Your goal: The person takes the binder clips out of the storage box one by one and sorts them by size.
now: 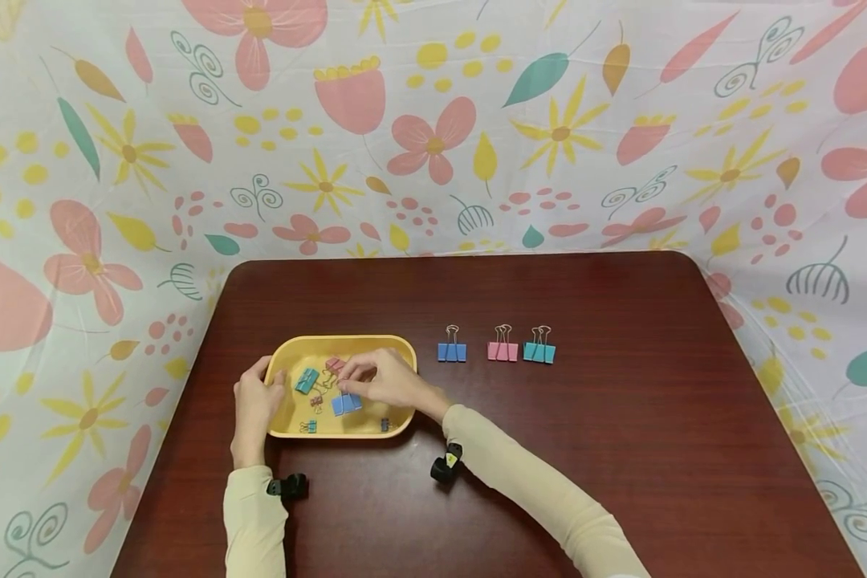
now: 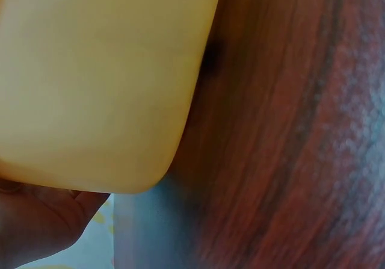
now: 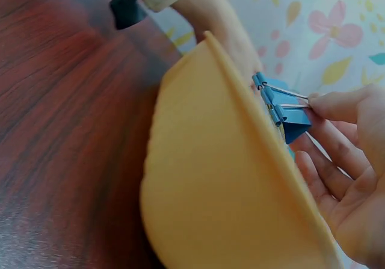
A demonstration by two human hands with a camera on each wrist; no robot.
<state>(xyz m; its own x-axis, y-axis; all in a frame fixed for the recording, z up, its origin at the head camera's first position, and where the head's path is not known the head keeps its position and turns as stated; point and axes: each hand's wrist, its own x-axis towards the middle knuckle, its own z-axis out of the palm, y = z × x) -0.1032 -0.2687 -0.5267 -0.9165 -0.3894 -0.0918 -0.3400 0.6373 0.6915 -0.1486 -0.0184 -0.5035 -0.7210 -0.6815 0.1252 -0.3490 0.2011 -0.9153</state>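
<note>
Over the tray (image 1: 367, 427), its rim (image 1: 332, 436) gripped by the left hand (image 1: 256, 404), the blue clip (image 1: 347, 405), probably light and stiff, is held by the handles (image 3: 295, 106), likely best, in the right hand's (image 1: 385, 379) closed pinch.

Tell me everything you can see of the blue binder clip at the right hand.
The blue binder clip has a plain, wedge-shaped body, apparently painted metal, with small rolled tubes through which silvery wire runs. The right hand pinches the wire with thumb and fingers; in the head view the body lies on the wearer's side of the fingertips, over the inside of the yellow tray. Whether its mouth is closed is unclear.
</note>
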